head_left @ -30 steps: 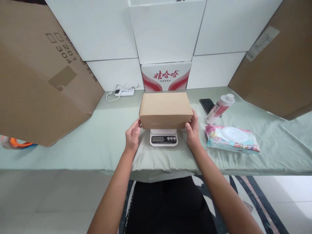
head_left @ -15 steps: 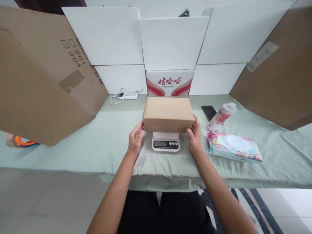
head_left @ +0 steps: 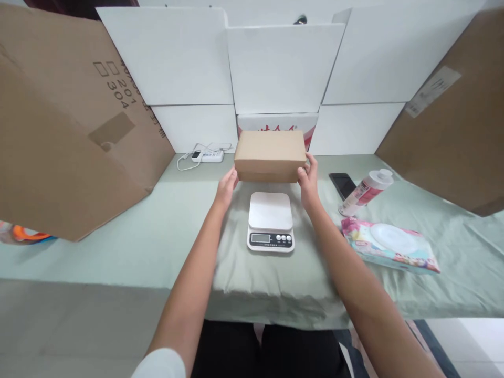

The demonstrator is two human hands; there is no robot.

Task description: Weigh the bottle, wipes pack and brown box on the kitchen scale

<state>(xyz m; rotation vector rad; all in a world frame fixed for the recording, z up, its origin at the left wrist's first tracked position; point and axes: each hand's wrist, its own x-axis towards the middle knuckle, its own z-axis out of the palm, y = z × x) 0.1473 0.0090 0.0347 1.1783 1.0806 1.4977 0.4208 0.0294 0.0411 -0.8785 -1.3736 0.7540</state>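
Between my two hands is a closed brown cardboard box [head_left: 270, 152], held near its lower front corners. My left hand [head_left: 227, 186] grips its left end, and my right hand [head_left: 309, 178] grips the right end with the thumb on the front face. The box is beyond a white digital kitchen scale [head_left: 271, 212], whose weighing plate is now bare. A small display and several buttons show on the scale's front. The fingers under and behind the box are partly hidden.
To the right lie a pack of wet wipes [head_left: 391, 244], a white and pink bottle [head_left: 364, 194] and a black phone [head_left: 342, 185]. A power strip with a cable [head_left: 208, 156] is at back left. White boxes [head_left: 285, 68] line the back; large cardboard sheets [head_left: 74, 131] flank the sides. Tape rolls [head_left: 23, 233] sit far left.
My hands have carried the cardboard box off the scale and away from me, toward the back boxes. The scale's plate has come into view. The camera view has shifted slightly.
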